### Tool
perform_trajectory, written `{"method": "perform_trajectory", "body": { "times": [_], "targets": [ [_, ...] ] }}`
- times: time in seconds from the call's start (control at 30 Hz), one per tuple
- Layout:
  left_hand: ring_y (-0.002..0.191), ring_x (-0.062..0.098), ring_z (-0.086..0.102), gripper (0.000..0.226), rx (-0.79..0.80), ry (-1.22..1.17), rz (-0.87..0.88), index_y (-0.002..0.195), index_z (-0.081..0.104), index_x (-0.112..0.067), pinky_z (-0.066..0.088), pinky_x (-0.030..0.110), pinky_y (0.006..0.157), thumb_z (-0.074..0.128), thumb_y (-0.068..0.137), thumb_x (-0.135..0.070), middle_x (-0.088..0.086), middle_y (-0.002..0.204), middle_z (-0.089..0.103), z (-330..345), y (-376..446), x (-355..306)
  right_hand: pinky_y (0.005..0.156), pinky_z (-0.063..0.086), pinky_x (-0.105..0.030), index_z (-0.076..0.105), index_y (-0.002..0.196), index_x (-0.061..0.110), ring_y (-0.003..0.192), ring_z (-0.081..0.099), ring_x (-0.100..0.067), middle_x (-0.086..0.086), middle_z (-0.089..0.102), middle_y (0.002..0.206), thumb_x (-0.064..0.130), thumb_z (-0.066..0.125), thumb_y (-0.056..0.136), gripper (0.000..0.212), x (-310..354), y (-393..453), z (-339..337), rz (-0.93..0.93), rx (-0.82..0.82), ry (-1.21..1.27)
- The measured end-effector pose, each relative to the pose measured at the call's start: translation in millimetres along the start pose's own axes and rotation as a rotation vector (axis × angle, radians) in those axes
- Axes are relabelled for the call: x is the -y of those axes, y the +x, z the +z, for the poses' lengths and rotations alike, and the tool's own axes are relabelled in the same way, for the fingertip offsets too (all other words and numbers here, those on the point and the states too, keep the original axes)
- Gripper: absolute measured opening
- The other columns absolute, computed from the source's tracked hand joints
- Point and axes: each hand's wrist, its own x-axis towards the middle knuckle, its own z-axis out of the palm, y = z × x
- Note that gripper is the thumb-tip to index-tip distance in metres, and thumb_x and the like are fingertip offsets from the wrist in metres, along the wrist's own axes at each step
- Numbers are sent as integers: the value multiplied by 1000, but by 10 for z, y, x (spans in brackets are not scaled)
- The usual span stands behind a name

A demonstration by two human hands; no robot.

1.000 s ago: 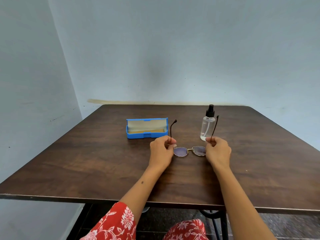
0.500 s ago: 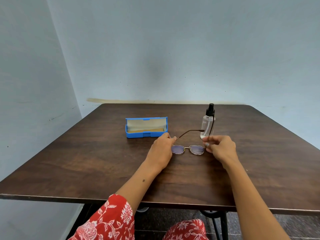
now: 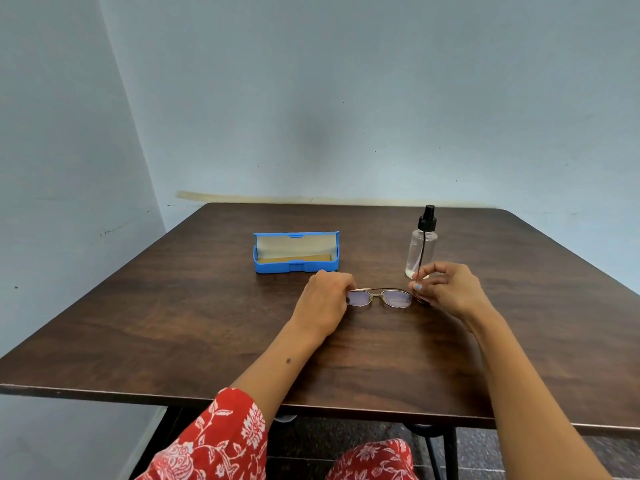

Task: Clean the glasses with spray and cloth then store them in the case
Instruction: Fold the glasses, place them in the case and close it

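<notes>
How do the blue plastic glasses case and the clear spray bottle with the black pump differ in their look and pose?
The blue plastic glasses case is low and wide and lies flat, while the clear spray bottle with the black pump is tall, narrow and upright. The case is opaque with a pale lining; the bottle is see-through. The case stands open; the bottle has its pump on. Both rest on the dark wooden table, beyond the hands.

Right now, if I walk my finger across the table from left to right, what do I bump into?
blue case → left hand → glasses → right hand
</notes>
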Motion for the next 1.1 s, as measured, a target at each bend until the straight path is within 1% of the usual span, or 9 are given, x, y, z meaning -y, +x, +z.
{"method": "perform_trajectory", "body": {
  "times": [0.1, 0.2, 0.27, 0.4, 0.5, 0.63, 0.77, 0.9, 1.1],
  "targets": [
    [93, 21, 63, 20, -49, -77, -34, 103, 67, -10, 49, 39, 87, 56, 87, -5, 7, 96, 72, 29, -9, 42, 58, 49, -11, 67, 79, 10, 65, 61, -16, -9, 67, 72, -1, 69, 80, 11, 57, -15, 38, -86, -31, -204],
    [99, 17, 64, 29, -68, -128, -71, 115, 63, -7, 44, 32, 96, 59, 86, -9, 2, 100, 73, 22, -34, 53, 75, 50, -27, 72, 81, 17, 77, 60, -19, -4, 68, 76, -1, 65, 79, 19, 117, 21, 109, -154, -13, -464],
    [101, 17, 63, 38, -82, -147, -114, 120, 61, -8, 41, 32, 99, 59, 82, -14, -1, 100, 74, 0, -56, 55, 76, 45, -25, 74, 82, 20, 87, 61, -21, -4, 70, 83, 1, 63, 79, 23, 135, 30, 157, -162, -8, -564],
    [91, 9, 66, 43, -60, -260, -189, 116, 65, -13, 51, 31, 93, 60, 74, -18, -3, 98, 74, -65, -94, 40, 73, 44, -26, 75, 81, 23, 96, 61, -28, -8, 70, 98, 1, 60, 79, 27, 120, 42, 202, -153, -14, -636],
    [99, 12, 62, 32, -10, -235, -191, 106, 71, -21, 50, 34, 94, 60, 76, -21, -5, 98, 73, -78, -114, 73, 76, 46, -28, 75, 84, 23, 97, 60, -29, -11, 68, 105, 0, 59, 81, 28, 123, 52, 209, -153, 0, -659],
    [102, 15, 61, 25, 32, -256, -199, 103, 73, -22, 46, 32, 96, 63, 81, -15, -6, 102, 72, -70, -120, 145, 78, 45, -25, 76, 86, 21, 94, 61, -24, -8, 71, 95, -2, 59, 82, 28, 149, 7, 169, -172, 33, -654],
    [85, 7, 67, 18, -14, -552, -337, 99, 72, -16, 50, 13, 79, 70, 82, -11, -2, 92, 72, -208, -103, 182, 67, 48, -20, 75, 82, 18, 70, 61, -12, -5, 70, 77, -7, 58, 79, 30, 168, -75, 66, -116, 97, -400],
    [72, 16, 69, 5, -20, -1122, -574, 89, 68, -8, 58, 30, 74, 67, 84, -11, 12, 86, 71, -355, -108, 235, 64, 58, -25, 71, 85, 2, 66, 64, -16, -18, 67, 78, -13, 55, 85, 22, 207, -118, 51, 15, 216, 159],
    [70, 18, 71, 9, -37, -1368, -636, 90, 67, 1, 60, 32, 73, 62, 86, -4, 10, 76, 73, -517, -153, 364, 59, 58, -22, 66, 81, -2, 57, 69, -16, -11, 70, 65, -13, 57, 82, 15, 279, -113, 153, 198, 295, 583]
  ]
}}
